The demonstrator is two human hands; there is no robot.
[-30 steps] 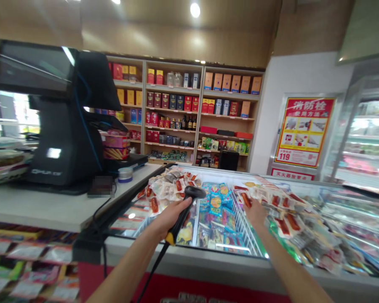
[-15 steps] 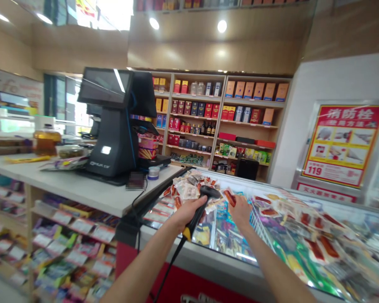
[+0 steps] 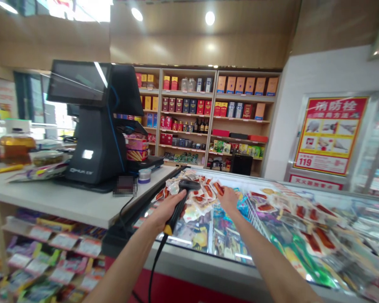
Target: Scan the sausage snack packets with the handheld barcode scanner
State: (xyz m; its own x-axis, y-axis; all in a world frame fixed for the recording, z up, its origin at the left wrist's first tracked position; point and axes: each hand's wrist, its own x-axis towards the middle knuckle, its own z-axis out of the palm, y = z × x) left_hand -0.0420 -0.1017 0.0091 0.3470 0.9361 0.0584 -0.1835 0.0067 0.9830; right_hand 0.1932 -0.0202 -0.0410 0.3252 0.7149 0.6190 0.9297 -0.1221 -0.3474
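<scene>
My left hand [image 3: 169, 210] is wrapped round the handle of a black barcode scanner [image 3: 189, 185], whose cable hangs down in front of the freezer. Its head is over a pile of clear-packed sausages [image 3: 200, 194] on the freezer's glass top. Just right of that pile, my right hand [image 3: 229, 200] pinches one vacuum-packed sausage [image 3: 219, 188] by its end. Farther right on the glass lie more packed sausages [image 3: 318, 240], apart from my hands. Bagged goods [image 3: 227, 235] show through the glass below.
A black checkout terminal [image 3: 94, 139] stands on the white counter [image 3: 91, 202] at left, with a small round tub [image 3: 144, 176] near its edge. Snack shelves [image 3: 50, 252] are under the counter. Behind the chest freezer [image 3: 208, 263], wall shelves [image 3: 188, 94] hold boxes and bottles.
The view has swung right, so things sit farther left. My right hand, with the sausage pack, is now close to the pile. The scanner stays in my left hand.
</scene>
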